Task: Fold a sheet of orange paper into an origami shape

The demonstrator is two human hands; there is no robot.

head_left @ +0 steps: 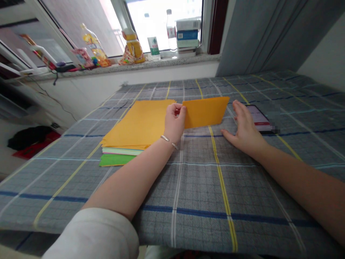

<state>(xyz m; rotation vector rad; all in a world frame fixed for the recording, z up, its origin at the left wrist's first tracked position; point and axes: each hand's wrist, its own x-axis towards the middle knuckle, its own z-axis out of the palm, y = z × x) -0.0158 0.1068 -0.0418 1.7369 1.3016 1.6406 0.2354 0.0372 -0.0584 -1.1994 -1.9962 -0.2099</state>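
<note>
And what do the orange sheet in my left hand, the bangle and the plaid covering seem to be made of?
Orange sheet: probably matte paper or thin card, with crisp edges. Bangle: likely polished silvery metal, from its bright highlights. Plaid covering: apparently woven fabric, dull, with visible grain; fibre unclear.

Orange paper (206, 112), grey plaid cloth (199, 183)

The left hand (174, 121) pinches near the middle. Farther right, the right hand (247, 131) holds its thumb (229, 136) away from its fingers (240, 110).
</note>
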